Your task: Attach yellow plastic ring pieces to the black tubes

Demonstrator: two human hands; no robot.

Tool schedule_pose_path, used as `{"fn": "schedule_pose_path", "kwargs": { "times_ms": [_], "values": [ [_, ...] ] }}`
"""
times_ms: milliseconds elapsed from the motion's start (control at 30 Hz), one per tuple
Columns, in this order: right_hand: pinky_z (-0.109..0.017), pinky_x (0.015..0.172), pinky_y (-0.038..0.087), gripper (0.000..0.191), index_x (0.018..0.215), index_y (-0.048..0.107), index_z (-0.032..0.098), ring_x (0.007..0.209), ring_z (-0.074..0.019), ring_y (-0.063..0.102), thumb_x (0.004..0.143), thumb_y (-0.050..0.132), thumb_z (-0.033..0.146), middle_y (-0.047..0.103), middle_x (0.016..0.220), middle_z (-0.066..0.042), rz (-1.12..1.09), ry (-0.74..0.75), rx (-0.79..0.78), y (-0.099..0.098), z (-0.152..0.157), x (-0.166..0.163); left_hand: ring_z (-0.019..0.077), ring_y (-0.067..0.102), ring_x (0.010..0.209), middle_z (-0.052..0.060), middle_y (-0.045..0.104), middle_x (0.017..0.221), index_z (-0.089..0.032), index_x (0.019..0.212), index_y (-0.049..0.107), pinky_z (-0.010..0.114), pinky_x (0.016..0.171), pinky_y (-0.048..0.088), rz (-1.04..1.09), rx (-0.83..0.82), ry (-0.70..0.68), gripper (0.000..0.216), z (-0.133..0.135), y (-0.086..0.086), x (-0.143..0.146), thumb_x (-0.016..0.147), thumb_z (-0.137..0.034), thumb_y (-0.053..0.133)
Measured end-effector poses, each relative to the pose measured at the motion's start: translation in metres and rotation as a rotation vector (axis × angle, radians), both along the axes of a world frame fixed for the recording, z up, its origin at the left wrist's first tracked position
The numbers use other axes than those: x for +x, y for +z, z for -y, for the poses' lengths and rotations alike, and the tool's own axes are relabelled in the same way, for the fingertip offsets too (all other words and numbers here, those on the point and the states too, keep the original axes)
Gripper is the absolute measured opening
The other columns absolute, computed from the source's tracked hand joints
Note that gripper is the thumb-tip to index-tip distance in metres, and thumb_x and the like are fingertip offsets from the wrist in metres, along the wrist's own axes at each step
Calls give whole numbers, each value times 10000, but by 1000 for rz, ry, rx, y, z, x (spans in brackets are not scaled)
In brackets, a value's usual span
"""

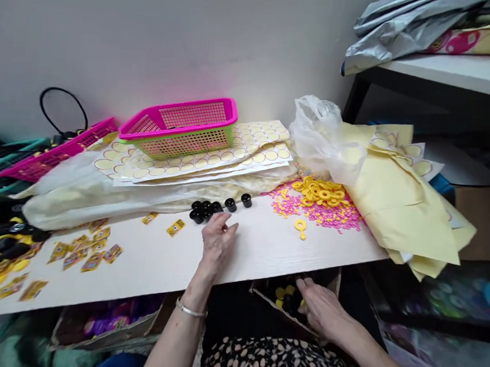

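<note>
My left hand (217,240) rests on the white table just in front of a cluster of small black cups (196,216). Its thumb and forefinger are apart, and I see nothing between them; the other fingers are partly hidden. Two more black cups, one of them this black cup (246,200), stand a little to the right. Below the table edge, my right hand (322,307) reaches into a cardboard box (277,315) holding black and yellow round pieces (289,298). Its fingers are stretched out over those pieces, with the undersides of the fingers out of sight.
Yellow ring-topped pieces (322,191) lie on pink and yellow bits (330,216) at the right. Small printed packets (92,262) are scattered left. Behind stands a pink and green basket (182,126) on sticker sheets (265,137). A clear plastic bag (319,133) and yellow paper (411,201) lie right.
</note>
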State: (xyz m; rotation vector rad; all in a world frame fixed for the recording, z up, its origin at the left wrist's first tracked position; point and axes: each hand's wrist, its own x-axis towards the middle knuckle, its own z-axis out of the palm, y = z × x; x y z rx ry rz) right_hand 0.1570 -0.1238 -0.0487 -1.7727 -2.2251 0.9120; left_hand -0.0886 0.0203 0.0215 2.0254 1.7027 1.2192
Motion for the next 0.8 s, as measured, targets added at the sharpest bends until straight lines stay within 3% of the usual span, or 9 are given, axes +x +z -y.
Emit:
{"fn": "schedule_pose_path", "kwargs": {
  "times_ms": [100, 133, 200, 300, 433, 600, 800],
  "values": [
    [-256, 625, 424, 147, 832, 625, 195, 709, -171, 567, 766, 495, 181, 616, 739, -26, -297, 30, 36, 38, -9, 8, 120, 562, 679, 70, 574, 1072, -184, 975, 622, 235, 625, 455, -244, 21, -37, 253, -32, 1, 18, 747, -291, 593],
    [-241, 584, 405, 135, 747, 605, 201, 653, -154, 545, 800, 482, 218, 578, 657, -2, -359, -4, 52, 49, -16, 12, 149, 582, 754, 85, 563, 1091, -180, 997, 604, 246, 656, 454, -336, 6, -45, 257, -40, 3, 27, 770, -294, 570],
    [-252, 593, 391, 188, 723, 581, 197, 631, -148, 519, 840, 444, 250, 545, 646, 0, -331, -214, 206, 62, -34, 23, 211, 589, 854, 119, 558, 1072, -159, 1022, 568, 281, 683, 447, -490, -58, -22, 263, -52, 6, 45, 810, -306, 518],
    [-284, 666, 387, 166, 794, 593, 176, 734, -176, 531, 826, 432, 201, 562, 777, -48, -132, -494, 458, 60, -64, 43, 271, 591, 849, 152, 567, 1006, -133, 1010, 548, 331, 663, 437, -624, -179, 45, 268, -65, 10, 62, 826, -316, 481],
    [-270, 639, 362, 182, 782, 603, 172, 763, -171, 525, 815, 425, 155, 553, 838, -60, 24, -590, 518, 47, -87, 62, 277, 592, 842, 135, 599, 983, -151, 909, 599, 333, 655, 421, -692, -211, 26, 198, -71, 13, 63, 774, -268, 511],
    [-250, 556, 285, 187, 769, 615, 183, 710, -136, 499, 849, 448, 206, 536, 844, -37, 160, -550, 507, 44, -96, 63, 222, 594, 784, 45, 653, 835, -196, 782, 647, 298, 646, 414, -496, -270, -118, 153, -46, 13, 68, 651, -271, 618],
    [-259, 517, 206, 213, 799, 613, 198, 679, -115, 479, 892, 429, 252, 548, 871, -21, 315, -461, 482, 43, -104, 58, 190, 600, 808, -1, 670, 892, -230, 878, 664, 294, 730, 452, -251, -346, -203, 263, 7, 5, 86, 617, -264, 658]
  ]
}}
